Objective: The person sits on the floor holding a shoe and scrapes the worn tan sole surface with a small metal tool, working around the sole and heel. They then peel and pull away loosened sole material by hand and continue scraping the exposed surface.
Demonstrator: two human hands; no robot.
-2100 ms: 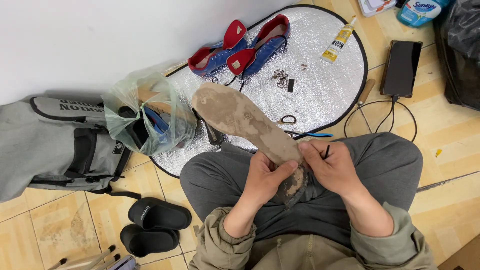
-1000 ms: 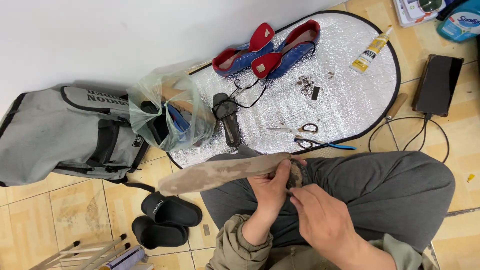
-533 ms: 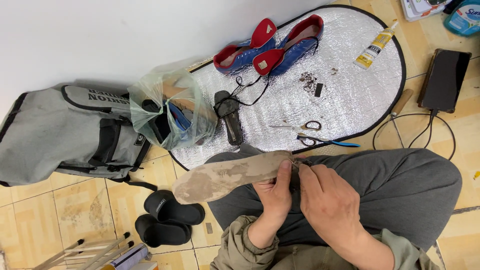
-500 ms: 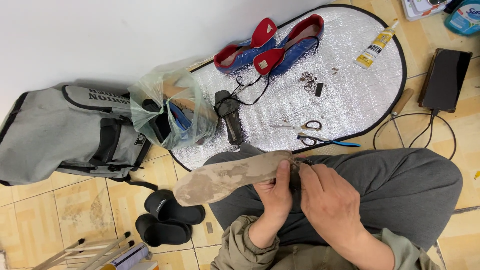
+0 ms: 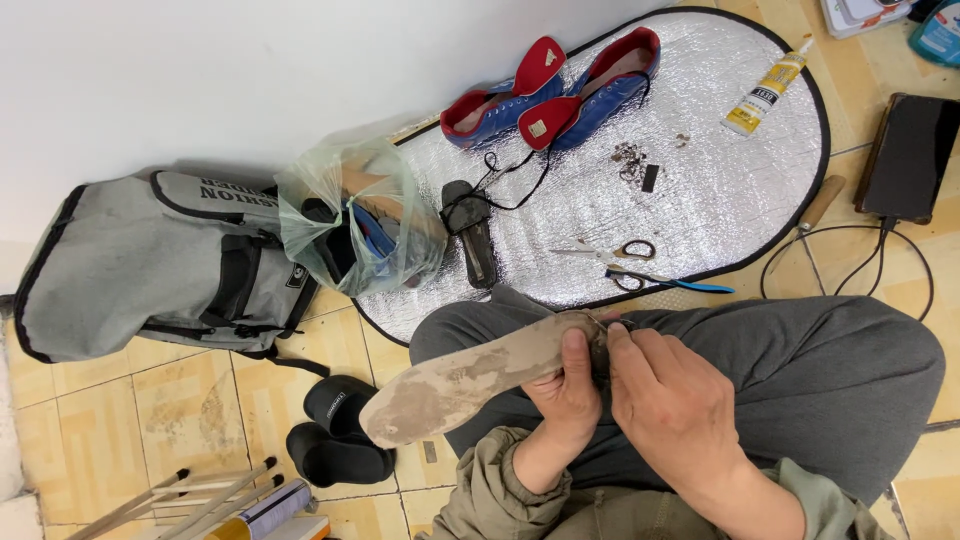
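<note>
Compared with half a second back, barely anything has shifted: the insole [image 5: 470, 378] sits at about the same slant across our lap, toe end pointing down-left toward the black slippers [image 5: 337, 437], heel end up by our hands. Two seconds ago it pointed up and away from us, so we've swung it flat and sideways since then.

Our left hand [image 5: 568, 388] is closed around the heel end, thumb pressed on top and fingers curled underneath. Our right hand [image 5: 672, 402] is pinched shut right beside it, fingertips working at the very edge of the heel. We honestly can't tell whether they've got a flap of the covering or just the rim.

Handling-wise, we'd guess this thing is light and bendy, foam or something like it. It holds its shape sticking out unsupported past the knee, so it isn't floppy. The face is grubby and worn, patchy grey over tan, which probably means grippy rather than slick. The worn layer looks like it could tear if yanked, so a grip close to the spot being picked at seems best, which is where the left hand already is.

Out on the silver mat [image 5: 700, 200] sit the blue and red shoes [image 5: 555, 92], scissors [image 5: 612, 250], a yellow glue tube [image 5: 765, 90] and another dark insole [image 5: 473, 232]. The grey backpack [image 5: 150, 265] and a plastic bag [image 5: 355, 225] are off to the left.
</note>
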